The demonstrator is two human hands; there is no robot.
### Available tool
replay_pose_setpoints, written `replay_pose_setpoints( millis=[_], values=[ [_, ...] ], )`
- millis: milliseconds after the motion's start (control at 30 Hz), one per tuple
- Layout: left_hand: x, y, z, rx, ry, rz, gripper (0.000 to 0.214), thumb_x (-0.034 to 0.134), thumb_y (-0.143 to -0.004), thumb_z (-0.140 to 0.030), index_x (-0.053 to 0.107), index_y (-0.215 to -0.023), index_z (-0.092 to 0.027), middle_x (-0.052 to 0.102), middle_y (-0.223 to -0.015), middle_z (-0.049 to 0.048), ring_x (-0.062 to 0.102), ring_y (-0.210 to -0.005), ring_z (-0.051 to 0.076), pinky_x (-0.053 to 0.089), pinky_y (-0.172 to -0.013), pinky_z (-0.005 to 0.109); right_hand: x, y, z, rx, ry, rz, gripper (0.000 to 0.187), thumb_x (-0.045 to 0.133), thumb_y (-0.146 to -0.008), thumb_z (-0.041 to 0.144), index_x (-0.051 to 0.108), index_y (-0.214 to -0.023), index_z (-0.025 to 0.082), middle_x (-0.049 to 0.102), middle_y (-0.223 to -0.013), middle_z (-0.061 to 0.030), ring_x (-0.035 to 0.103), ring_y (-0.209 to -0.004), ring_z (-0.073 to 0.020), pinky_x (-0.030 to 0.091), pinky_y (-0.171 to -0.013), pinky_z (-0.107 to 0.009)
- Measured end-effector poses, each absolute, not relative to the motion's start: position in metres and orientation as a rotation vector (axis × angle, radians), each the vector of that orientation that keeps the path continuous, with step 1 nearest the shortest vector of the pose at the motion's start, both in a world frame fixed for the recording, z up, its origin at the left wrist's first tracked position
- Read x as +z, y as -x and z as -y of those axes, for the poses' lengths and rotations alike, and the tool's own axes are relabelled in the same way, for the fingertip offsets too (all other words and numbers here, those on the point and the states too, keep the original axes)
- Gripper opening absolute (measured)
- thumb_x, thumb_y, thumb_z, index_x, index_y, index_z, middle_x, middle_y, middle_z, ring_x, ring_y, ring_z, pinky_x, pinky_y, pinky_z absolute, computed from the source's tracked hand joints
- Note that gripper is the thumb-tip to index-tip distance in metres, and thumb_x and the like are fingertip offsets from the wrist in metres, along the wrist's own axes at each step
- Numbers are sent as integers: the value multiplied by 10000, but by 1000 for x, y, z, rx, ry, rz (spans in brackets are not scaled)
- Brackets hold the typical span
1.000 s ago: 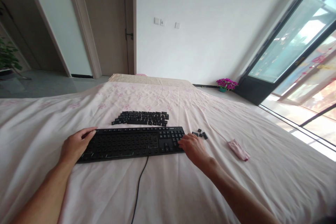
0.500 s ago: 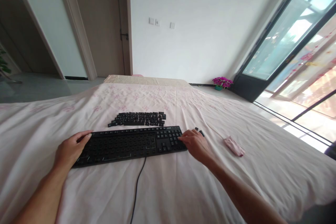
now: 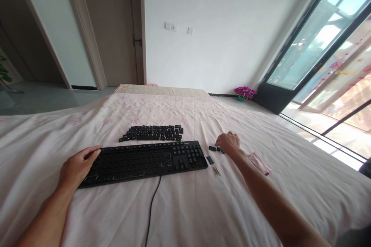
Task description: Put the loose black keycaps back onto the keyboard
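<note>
Strong daylight enters through the glass door [image 3: 315, 46], far to the right of the right hand [image 3: 229, 142]; its panes are overexposed. The sheet [image 3: 185, 208] is evenly bright, and shadows under the hand are weak and soft. The wide lens bends straight lines toward the edges.

The bed [image 3: 261, 208] carries everything here. It is covered with a pale pink sheet that has a faint flower print and many small wrinkles. A black keyboard [image 3: 145, 160] lies flat on it, and its cable [image 3: 152, 208] runs toward the near edge. Just behind the keyboard, many loose keycaps [image 3: 152, 132] lie in tidy rows. To its right are a few separate keycaps [image 3: 212, 148] and a thin small tool [image 3: 213, 164]. Further right lies a pink pouch [image 3: 259, 162]. A beige blanket [image 3: 162, 89] lies across the far end.
</note>
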State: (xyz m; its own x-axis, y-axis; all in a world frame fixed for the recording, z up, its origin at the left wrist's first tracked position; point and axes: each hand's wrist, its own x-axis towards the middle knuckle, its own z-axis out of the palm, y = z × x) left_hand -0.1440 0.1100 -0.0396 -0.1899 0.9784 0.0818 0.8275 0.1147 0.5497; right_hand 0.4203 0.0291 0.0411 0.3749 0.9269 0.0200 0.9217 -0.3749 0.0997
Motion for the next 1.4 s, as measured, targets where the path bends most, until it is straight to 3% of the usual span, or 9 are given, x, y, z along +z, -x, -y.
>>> replay_pose_setpoints(
  millis=[367,500,600,733,1000,1400],
  values=[
    [-40,145,-111,711,-1759,-2084,480,433,-814,-596,657,-1141,-325,709,-1011,26,644,-884,240,463,-764,306,34,-435,-37,7,-2603,-1640,190,697,-692,327,751,-871,293,707,-908,-68,583,-930,-231,341,-733,-315],
    [-36,143,-110,705,-1757,-2111,474,450,-808,-583,671,-1126,-309,716,-995,26,648,-870,238,464,-743,296,38,-434,-37,-25,-2614,-1641,212,733,-642,355,759,-839,283,707,-853,-65,593,-897,-228,350,-720,-305],
    [-36,142,-109,708,-1763,-2110,475,452,-808,-579,671,-1128,-306,717,-995,24,648,-857,232,464,-738,289,42,-421,-30,3,-2590,-1727,188,701,-691,360,757,-859,296,707,-830,-44,566,-956,-224,339,-781,-307],
    [-38,143,-109,706,-1760,-2117,475,452,-806,-584,670,-1130,-313,715,-978,23,642,-841,228,463,-740,292,42,-388,-4,21,-2468,-2193,205,626,-788,378,734,-956,332,696,-971,10,548,-939,-180,349,-777,-274],
    [-41,145,-110,722,-1756,-2097,482,445,-809,-600,667,-1127,-314,702,-1023,29,628,-879,230,451,-793,305,34,-339,38,-51,-2235,-2543,215,570,-865,366,726,-1000,307,680,-909,-15,535,-875,-184,362,-799,-293],
    [-40,143,-109,682,-1773,-2123,488,427,-821,-598,650,-1155,-320,702,-964,13,627,-831,205,441,-732,274,26,-329,36,185,-2036,-2601,220,514,-918,283,688,-804,215,605,-746,-19,496,-755,-158,311,-660,-283]
  ],
)
